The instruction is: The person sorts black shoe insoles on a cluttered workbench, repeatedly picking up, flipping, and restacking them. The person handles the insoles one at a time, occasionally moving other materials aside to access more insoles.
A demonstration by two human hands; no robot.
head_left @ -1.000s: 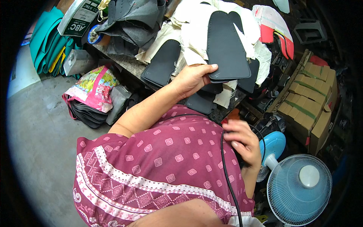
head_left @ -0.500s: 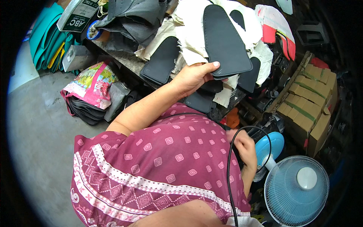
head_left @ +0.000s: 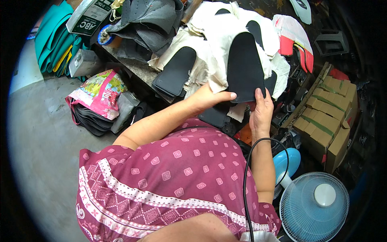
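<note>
The person wears a maroon patterned shirt (head_left: 177, 173), and a black cable (head_left: 246, 189) loops in front of the right forearm. To the right stands a fan (head_left: 314, 205) with a round wire guard.

Both hands hold a black panel (head_left: 245, 66) just above the worktable, its rounded, narrower end pointing away from the body. The left hand (head_left: 211, 97) pinches the near left corner, thumb on top, the other fingers mostly hidden. The right hand (head_left: 262, 113) grips the near right corner, its fingertips at the edge.

Beside the left hand, a stack of similar black pieces (head_left: 177, 68) lies at the edge of the table (head_left: 135, 66). White cloth (head_left: 209, 22) spreads behind the panel, with more dark pieces showing among its folds.

Farther left, a pink patterned bag (head_left: 100, 90) sits over dark folded material. Off to the right are strapped cardboard boxes (head_left: 326, 105). At the far left of the table lie grey pieces (head_left: 149, 24), a blue-rimmed jar (head_left: 105, 37) and, beyond, folded green sheets (head_left: 54, 40).
</note>
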